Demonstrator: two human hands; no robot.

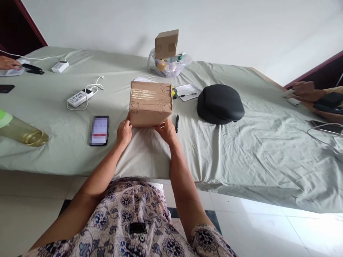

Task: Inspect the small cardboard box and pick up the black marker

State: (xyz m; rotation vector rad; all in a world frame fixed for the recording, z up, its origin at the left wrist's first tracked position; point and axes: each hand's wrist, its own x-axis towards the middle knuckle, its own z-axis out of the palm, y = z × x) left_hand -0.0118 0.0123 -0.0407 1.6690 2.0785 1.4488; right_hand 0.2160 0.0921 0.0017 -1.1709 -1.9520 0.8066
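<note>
A taped brown cardboard box [150,102] stands on the cloth-covered table [241,150] in front of me. My left hand [124,131] grips its near left corner, fingers curled against the side. My right hand [167,130] holds the near right bottom edge, fingers pressed to the box. A black pen [177,122] lies just right of my right hand. A phone [99,130] lies left of my left hand.
A black hard case [220,103] sits to the right. A clear bowl [169,65] with a small box [166,43] on top stands behind. A power strip [79,97], paper with a pen [188,92] and a bottle [21,130] lie around. Other people's hands [302,89] show at both table ends.
</note>
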